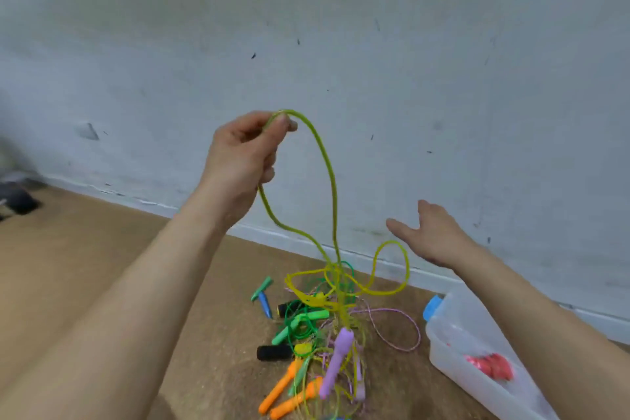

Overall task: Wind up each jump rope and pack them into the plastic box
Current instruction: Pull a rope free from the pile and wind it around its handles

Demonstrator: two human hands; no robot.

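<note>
Item: thin yellow-green plastic jump-rope cord (333, 187), looped, pinched at 11 o'clock by left hand (243, 150) — right hand (429, 235) spread, empty; probably best teased from tangled multicoloured rope pile (317, 334), 6 o'clock, before winding — translucent plastic box (450, 361), 4 o'clock.

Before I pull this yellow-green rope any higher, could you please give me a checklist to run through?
1. Left hand pinches the thin yellow-green rope: ok.
2. Right hand open and free: ok.
3. Rope clear of the tangled pile of coloured jump ropes: not ok, it runs into the knot.
4. Which handles belong to it: cannot tell.
5. Clear plastic box open, with room beside the red bundle: ok.
</note>
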